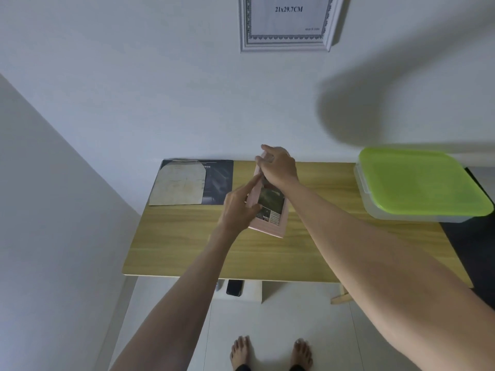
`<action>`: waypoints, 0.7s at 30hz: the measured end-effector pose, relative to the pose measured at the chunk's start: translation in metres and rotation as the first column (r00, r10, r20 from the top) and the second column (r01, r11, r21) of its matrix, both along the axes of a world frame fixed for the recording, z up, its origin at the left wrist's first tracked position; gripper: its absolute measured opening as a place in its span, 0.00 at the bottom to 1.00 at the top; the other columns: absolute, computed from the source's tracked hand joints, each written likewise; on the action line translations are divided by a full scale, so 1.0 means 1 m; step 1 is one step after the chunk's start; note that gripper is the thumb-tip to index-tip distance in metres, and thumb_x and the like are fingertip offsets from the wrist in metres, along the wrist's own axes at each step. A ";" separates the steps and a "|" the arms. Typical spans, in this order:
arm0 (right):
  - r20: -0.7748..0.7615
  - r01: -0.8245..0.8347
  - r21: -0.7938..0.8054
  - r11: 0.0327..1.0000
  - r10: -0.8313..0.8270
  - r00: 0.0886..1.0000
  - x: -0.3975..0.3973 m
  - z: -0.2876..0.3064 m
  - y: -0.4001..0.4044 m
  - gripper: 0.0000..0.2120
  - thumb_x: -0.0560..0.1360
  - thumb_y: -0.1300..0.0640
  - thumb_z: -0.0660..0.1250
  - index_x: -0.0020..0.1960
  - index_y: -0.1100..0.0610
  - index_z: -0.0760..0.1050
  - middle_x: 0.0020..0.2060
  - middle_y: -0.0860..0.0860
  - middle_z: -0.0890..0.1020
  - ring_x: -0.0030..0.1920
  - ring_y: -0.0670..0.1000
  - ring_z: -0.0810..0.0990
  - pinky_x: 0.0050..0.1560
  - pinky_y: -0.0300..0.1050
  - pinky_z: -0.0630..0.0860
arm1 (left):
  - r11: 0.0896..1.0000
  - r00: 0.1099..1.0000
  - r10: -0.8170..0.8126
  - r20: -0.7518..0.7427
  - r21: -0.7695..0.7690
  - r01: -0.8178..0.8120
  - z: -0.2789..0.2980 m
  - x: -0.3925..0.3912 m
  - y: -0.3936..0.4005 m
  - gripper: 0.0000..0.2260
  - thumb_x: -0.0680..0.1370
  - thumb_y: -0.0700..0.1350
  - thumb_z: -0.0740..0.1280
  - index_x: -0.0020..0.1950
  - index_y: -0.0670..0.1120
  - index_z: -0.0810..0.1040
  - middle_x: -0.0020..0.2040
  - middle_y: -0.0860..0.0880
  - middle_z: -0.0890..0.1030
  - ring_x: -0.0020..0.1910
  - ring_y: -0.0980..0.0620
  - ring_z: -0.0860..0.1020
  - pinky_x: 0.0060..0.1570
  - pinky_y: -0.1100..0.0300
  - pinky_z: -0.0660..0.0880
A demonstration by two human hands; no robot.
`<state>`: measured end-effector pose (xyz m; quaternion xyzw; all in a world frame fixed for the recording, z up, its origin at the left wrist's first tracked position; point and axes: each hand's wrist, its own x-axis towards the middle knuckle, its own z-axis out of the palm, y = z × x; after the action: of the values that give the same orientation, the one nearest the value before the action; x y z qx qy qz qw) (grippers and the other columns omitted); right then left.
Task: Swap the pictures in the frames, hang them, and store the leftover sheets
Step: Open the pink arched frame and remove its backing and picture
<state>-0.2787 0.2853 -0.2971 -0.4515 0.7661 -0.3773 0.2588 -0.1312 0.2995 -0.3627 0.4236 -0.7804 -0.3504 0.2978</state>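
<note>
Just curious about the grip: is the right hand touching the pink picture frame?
Touching. The head view shows the right hand with fingers curled round the top end of the pink frame, holding it above the table.

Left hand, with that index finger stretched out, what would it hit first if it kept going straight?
Probably the right hand: the left hand points up along the pink frame toward it, though depth is unclear.

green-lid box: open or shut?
Shut. The green lid sits flat on the clear box, covering its whole top. Latch state: cannot tell.
</note>
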 end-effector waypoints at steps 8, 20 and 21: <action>-0.034 0.144 -0.060 0.988 -0.146 0.989 -0.020 0.003 -0.003 0.22 0.73 0.54 0.75 0.66 0.50 0.78 0.65 0.49 0.78 0.62 0.52 0.79 0.63 0.47 0.77 | 0.998 0.995 -0.059 -0.076 -0.011 0.058 0.007 -0.024 0.004 0.38 0.73 0.38 0.71 0.80 0.54 0.61 0.53 0.48 0.82 0.47 0.51 0.80 0.45 0.56 0.80; 0.267 0.137 -0.107 0.985 -0.104 0.958 -0.092 0.028 0.019 0.24 0.70 0.59 0.63 0.63 0.42 0.81 0.38 0.60 0.83 0.40 0.59 0.83 0.42 0.55 0.85 | 0.896 0.949 0.188 -0.254 0.439 -0.060 0.020 -0.034 -0.046 0.34 0.73 0.54 0.76 0.77 0.58 0.66 0.72 0.44 0.72 0.71 0.49 0.70 0.72 0.47 0.67; 0.284 0.137 -0.099 0.986 -0.104 0.953 -0.096 0.027 0.019 0.23 0.71 0.59 0.64 0.62 0.41 0.81 0.34 0.56 0.82 0.38 0.56 0.82 0.44 0.55 0.85 | 0.874 0.949 0.177 -0.260 0.485 -0.030 0.020 -0.032 -0.052 0.35 0.72 0.52 0.77 0.76 0.58 0.67 0.72 0.44 0.73 0.71 0.50 0.71 0.72 0.46 0.67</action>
<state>-0.3750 0.3043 -0.2702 -0.3609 0.7250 -0.4962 0.3130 -0.1631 0.2470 -0.3424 0.4680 -0.5929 -0.5737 0.3168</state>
